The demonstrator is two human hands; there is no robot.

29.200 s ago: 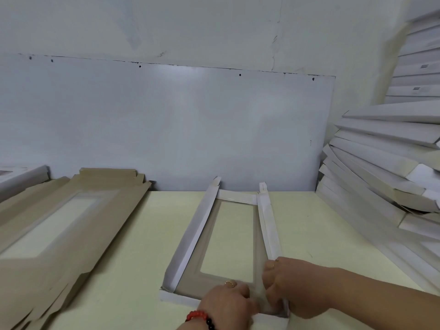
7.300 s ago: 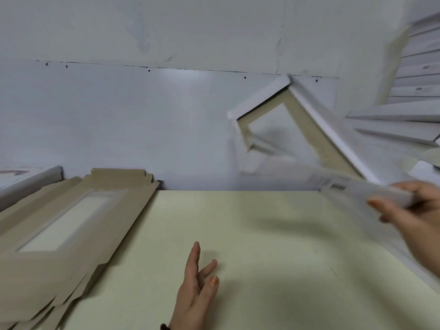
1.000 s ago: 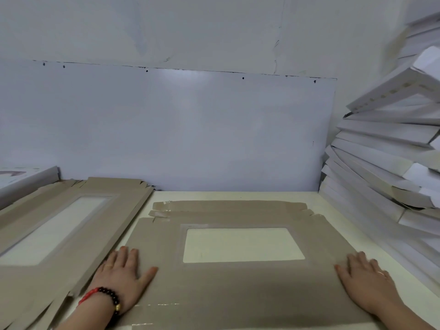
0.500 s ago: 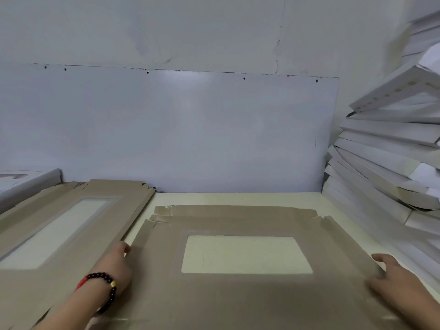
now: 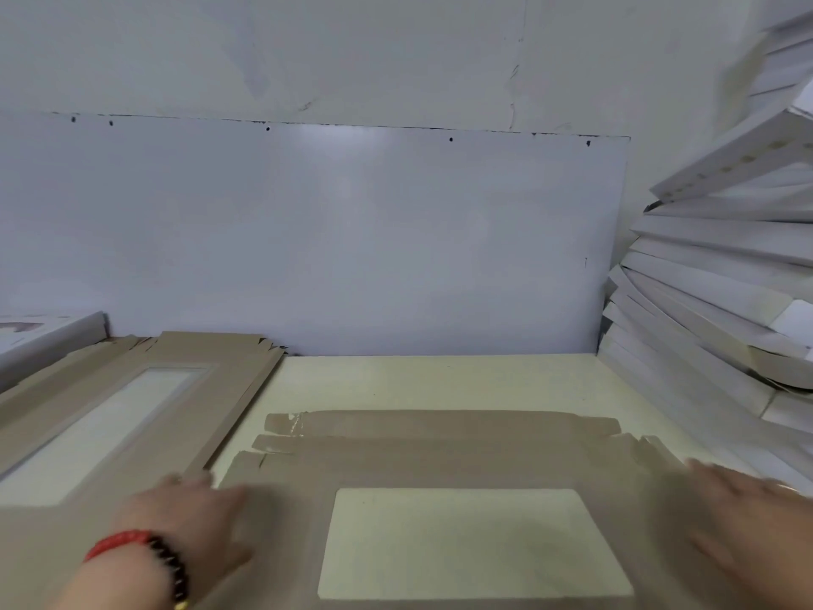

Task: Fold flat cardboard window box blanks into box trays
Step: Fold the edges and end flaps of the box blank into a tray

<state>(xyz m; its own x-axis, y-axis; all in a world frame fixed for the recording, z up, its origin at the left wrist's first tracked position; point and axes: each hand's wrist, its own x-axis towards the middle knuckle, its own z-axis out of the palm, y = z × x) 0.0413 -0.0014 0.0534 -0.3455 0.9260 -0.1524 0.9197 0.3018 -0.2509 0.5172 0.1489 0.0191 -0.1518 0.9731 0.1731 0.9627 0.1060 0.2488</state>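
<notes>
A flat brown cardboard window blank lies on the pale table in front of me, its clear window toward the near edge. My left hand, with a red and black bead bracelet on the wrist, lies flat on the blank's left part, fingers stretched out. My right hand lies flat on its right part. Both hands are blurred by motion.
A pile of flat brown blanks lies on the left. Folded white trays are stacked high on the right against the wall. A white board stands behind the pale table. A white box edge shows at far left.
The blank has slid toward me. Both hands have moved from its side edges back onto its top face, spread flat.
</notes>
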